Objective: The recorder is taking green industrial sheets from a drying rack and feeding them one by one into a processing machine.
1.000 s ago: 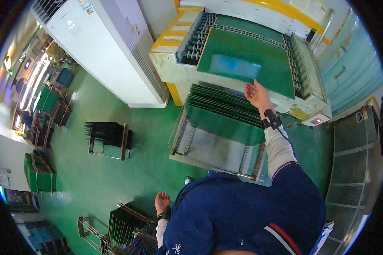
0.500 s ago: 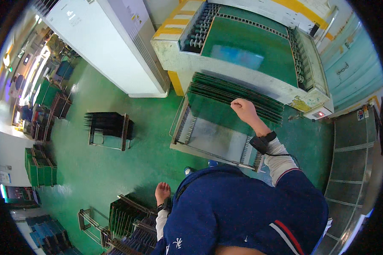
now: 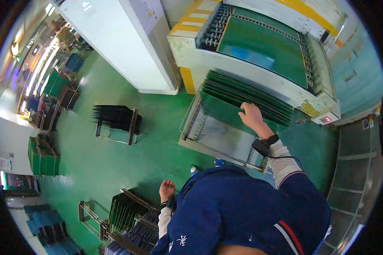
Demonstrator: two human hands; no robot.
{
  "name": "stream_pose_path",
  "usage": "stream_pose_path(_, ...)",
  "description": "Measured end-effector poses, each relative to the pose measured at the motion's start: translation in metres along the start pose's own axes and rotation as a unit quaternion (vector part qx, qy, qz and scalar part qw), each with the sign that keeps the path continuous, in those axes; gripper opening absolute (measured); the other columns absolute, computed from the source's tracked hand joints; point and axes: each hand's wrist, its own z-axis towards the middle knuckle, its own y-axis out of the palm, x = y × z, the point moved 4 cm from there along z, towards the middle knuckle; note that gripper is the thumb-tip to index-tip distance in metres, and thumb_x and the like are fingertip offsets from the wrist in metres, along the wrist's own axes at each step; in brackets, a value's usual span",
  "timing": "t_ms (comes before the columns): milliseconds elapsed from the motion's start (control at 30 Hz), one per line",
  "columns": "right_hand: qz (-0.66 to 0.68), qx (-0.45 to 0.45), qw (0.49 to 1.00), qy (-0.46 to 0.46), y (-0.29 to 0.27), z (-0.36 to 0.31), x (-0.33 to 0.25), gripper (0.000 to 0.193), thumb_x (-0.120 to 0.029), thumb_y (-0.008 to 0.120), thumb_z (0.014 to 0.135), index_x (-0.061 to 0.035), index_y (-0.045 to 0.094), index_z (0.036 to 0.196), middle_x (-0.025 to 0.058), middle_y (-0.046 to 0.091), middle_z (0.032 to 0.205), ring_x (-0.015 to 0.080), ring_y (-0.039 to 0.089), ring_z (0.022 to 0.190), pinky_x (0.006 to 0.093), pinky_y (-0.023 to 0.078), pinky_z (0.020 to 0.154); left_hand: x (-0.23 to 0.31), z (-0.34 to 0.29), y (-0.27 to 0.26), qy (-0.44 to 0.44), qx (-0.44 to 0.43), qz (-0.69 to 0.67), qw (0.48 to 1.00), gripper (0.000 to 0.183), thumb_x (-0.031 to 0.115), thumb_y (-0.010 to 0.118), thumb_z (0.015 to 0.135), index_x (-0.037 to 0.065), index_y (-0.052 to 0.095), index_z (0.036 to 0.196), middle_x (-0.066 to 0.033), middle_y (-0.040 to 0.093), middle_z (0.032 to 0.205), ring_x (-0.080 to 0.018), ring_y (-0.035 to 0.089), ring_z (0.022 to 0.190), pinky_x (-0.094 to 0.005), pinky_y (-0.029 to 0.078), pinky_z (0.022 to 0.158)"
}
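Observation:
A metal rack [image 3: 190, 142] stands on the floor in front of me, with several thin green panels [image 3: 247, 95] upright in its far part. My right hand [image 3: 252, 115] is over the nearest panel, by its upper edge. Its thumb stands apart from the fingers, which look loosely bent, and I see nothing held in it. The fingertips' contact with the panel is unclear. At my left side hangs my left hand [image 3: 167, 190], fingers loosely curled and nothing in it. A dark band with a small box [image 3: 261, 147] sits on my right wrist.
Behind the rack is a roller conveyor machine [image 3: 185, 53] carrying a large green panel [image 3: 264, 53]. A tall white cabinet [image 3: 127, 42] stands left of it. A smaller rack of dark panels [image 3: 115, 119] is on the floor, and more racks [image 3: 132, 212] stand at lower left.
My right hand has opened from a pinch at the front panel's edge, with the thumb now apart. The view has shifted slightly, moving the scene rightward. My left hand's fingers are more curled.

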Motion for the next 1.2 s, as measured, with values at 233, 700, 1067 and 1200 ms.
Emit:
stream_pose_path(233,-0.112,-0.103,0.982,0.111,0.016,0.007,0.018,0.027,-0.023,0.059,0.074,-0.0053,0.058,0.094,0.0182,0.060,0.091,0.0347,0.057,0.087,0.0443,0.046,0.073,-0.003,-0.010,-0.002,0.035,-0.084,-0.031,0.995,0.018,0.015,0.048,0.083,0.009,0.043,0.067,-0.0019,0.041,0.062,-0.0175,0.039,0.055,-0.0296,0.035,0.054)
stream_pose_path(700,-0.106,-0.079,0.987,0.095,0.038,0.009,0.060,0.039,-0.021,0.064,0.066,-0.0012,0.058,0.099,0.0195,0.058,0.100,0.0344,0.054,0.095,0.0427,0.044,0.080,-0.004,0.006,-0.044,0.034,-0.056,-0.059,0.996,0.009,0.014,0.049,0.086,0.006,0.047,0.081,-0.0056,0.050,0.069,-0.0210,0.048,0.063,-0.0317,0.042,0.058)
stream_pose_path(1067,-0.125,-0.105,0.976,0.143,0.015,-0.006,0.017,0.029,-0.019,0.065,0.069,-0.0022,0.058,0.090,0.0191,0.060,0.089,0.0361,0.056,0.088,0.0449,0.045,0.073,-0.004,0.009,-0.050,0.044,-0.042,-0.021,0.998,0.012,0.015,0.049,0.086,0.004,0.049,0.088,-0.0077,0.052,0.078,-0.0231,0.052,0.072,-0.0340,0.046,0.066)
stream_pose_path(1200,-0.120,-0.087,0.981,0.126,0.025,-0.008,0.027,0.032,-0.020,0.064,0.070,-0.0018,0.058,0.095,0.0196,0.059,0.093,0.0355,0.055,0.091,0.0438,0.045,0.076,-0.005,0.011,-0.057,0.048,-0.077,-0.021,0.996,0.014,0.015,0.048,0.086,0.003,0.049,0.094,-0.0088,0.053,0.084,-0.0235,0.052,0.076,-0.0343,0.046,0.068)
